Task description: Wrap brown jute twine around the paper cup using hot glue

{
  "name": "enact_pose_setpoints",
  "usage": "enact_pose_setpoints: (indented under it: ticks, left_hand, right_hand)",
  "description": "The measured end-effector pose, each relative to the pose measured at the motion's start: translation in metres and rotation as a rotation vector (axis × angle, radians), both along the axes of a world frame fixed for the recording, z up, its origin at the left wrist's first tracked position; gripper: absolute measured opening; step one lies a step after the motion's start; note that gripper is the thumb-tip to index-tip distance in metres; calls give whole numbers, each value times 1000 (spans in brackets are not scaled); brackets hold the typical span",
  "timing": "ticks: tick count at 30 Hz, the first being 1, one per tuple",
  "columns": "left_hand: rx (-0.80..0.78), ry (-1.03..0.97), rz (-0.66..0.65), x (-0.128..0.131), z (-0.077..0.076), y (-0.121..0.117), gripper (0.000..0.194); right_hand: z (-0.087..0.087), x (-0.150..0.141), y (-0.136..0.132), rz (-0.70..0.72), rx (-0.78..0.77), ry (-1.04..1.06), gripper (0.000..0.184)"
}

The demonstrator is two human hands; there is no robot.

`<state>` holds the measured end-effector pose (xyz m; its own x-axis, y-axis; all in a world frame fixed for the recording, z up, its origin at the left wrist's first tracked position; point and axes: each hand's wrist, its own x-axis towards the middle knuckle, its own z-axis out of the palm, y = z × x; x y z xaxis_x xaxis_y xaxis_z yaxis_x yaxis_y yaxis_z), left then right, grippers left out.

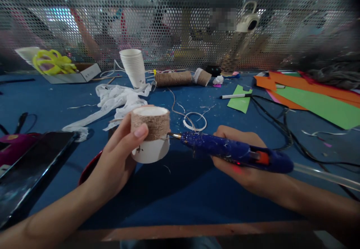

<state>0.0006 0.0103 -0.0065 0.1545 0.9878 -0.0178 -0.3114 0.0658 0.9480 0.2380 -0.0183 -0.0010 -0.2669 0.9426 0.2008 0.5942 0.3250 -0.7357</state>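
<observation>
My left hand (119, 155) is closed around a white paper cup (153, 152), its thumb pressing on the front. Brown twine (156, 127) is wound in rows around the cup's upper half; the lower half is bare white with a dark mark. In my right hand (239, 159) is a blue glue gun (219, 144), with a clear glue stick (323, 176) sticking out of its back. The gun's metal nozzle meets the right side of the cup at the lower edge of the twine. My right fingers are partly hidden behind the gun.
Behind the cup lie white lace ribbon (120, 99), stacked paper cups (133, 67), a twine roll (173, 79) and a white ring (194, 121). Coloured paper (317, 102), a marker (234, 96) and black cables (284, 129) are at right. A phone (33, 170) lies left; perforated metal (168, 24) stands behind.
</observation>
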Motion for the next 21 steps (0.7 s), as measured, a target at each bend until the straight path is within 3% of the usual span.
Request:
enact_pose_setpoints:
  ticks: [7, 16, 21]
  left_hand:
    - [-41, 19, -6, 0, -3, 1, 51]
    - [-66, -44, 10, 4, 5, 1, 55]
    - [-75, -34, 15, 2, -1, 2, 54]
  right_hand:
    - [2, -2, -4, 4, -40, 38, 24]
    - [1, 1, -2, 4, -18, 6, 23]
    - [-1, 0, -2, 19, 0, 25, 25]
